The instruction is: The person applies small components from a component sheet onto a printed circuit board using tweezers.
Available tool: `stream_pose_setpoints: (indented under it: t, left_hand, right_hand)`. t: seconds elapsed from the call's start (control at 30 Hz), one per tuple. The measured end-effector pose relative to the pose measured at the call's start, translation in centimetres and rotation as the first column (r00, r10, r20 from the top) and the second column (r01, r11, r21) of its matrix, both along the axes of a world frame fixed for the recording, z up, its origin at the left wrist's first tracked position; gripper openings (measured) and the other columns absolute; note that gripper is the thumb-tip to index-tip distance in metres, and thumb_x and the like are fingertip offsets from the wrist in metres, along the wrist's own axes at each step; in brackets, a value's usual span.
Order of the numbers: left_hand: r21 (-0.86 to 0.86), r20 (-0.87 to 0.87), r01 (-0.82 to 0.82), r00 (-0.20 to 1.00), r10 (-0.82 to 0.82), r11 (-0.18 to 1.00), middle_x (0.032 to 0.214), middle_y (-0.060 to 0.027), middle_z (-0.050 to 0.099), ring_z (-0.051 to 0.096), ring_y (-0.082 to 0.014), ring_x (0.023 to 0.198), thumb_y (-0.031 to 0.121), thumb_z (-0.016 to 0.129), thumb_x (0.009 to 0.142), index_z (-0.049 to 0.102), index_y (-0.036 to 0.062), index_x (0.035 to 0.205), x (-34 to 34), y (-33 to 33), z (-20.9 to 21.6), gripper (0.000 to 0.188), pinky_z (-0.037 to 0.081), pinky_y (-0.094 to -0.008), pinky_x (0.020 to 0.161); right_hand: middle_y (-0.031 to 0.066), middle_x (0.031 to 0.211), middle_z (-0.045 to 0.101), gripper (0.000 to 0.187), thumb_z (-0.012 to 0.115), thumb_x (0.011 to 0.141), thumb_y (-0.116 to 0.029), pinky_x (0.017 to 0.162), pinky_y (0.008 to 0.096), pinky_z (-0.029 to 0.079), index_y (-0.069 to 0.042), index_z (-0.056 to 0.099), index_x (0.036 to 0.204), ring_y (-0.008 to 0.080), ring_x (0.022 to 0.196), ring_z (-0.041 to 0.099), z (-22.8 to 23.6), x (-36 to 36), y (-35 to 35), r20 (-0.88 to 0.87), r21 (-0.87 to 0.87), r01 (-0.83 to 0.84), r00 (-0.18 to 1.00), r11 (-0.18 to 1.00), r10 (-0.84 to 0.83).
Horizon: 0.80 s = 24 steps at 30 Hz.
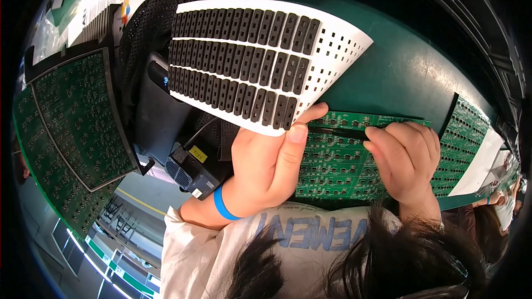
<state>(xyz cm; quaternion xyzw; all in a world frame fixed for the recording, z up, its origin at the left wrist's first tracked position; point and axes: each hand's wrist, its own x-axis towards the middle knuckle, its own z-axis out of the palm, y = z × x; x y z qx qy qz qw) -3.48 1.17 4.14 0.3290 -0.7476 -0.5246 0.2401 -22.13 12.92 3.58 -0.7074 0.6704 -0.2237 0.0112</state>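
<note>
My left hand, with a blue band at its wrist, pinches the lower corner of a white backing sheet between thumb and fingers. Rows of black rectangular pads cover most of the sheet, and its right end shows bare with small square holes. Black tweezers are gripped in my right hand, their tips pointing left toward my left fingertips. Under both hands lies a green circuit board panel with rows of small components. Whether the tweezer tips hold anything is too small to tell.
A green work surface spreads behind the sheet. Another circuit board panel and white paper lie right. At left are boards in a black rack, a black mesh bag, a dark cylindrical device and a small black box.
</note>
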Motion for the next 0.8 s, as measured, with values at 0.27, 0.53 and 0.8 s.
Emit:
stream_pose_setpoints:
  t: [0.27, 0.53, 0.8]
  left_hand:
    - [-0.003, 0.029, -0.003, 1.0, 0.003, 1.0, 0.101, -0.0173, 0.067, 0.064, -0.0284, 0.092, 0.003, 0.047, 0.092, 0.061, -0.0074, 0.108, 0.14, -0.16, 0.0, 0.024, 0.048, -0.0334, 0.084]
    - [0.019, 0.067, 0.008, 0.998, -0.01, 1.0, 0.102, -0.0171, 0.066, 0.061, -0.0273, 0.098, 0.011, 0.039, 0.095, 0.062, -0.0083, 0.107, -0.02, -0.07, 0.37, 0.032, 0.044, -0.0334, 0.089]
    - [0.056, 0.105, 0.006, 0.994, -0.012, 0.998, 0.106, -0.0173, 0.065, 0.058, -0.0261, 0.105, 0.017, 0.031, 0.098, 0.062, -0.0099, 0.106, 0.02, -0.1, 0.45, 0.041, 0.04, -0.0335, 0.096]
  right_hand:
    - [-0.0015, 0.087, 0.056, 0.022, 0.069, 0.074, -0.022, 0.059, 0.0286, 0.039, -0.015, 0.066, 0.094, 0.0163, 0.073, 0.055, 0.12, 0.21, -0.24, -0.021, 0.001, -0.005, 1.0, 1.0, 0.005]
    - [-0.0015, 0.087, 0.056, 0.022, 0.07, 0.073, -0.022, 0.059, 0.0286, 0.039, -0.015, 0.066, 0.094, 0.0162, 0.073, 0.055, 0.1, 0.13, -0.17, -0.025, 0.0, -0.007, 1.0, 1.0, 0.007]
    - [-0.0015, 0.087, 0.056, 0.023, 0.07, 0.073, -0.022, 0.057, 0.0285, 0.039, -0.015, 0.066, 0.095, 0.0161, 0.072, 0.055, -0.01, 0.22, -0.23, -0.029, -0.009, -0.009, 1.0, 1.0, 0.008]
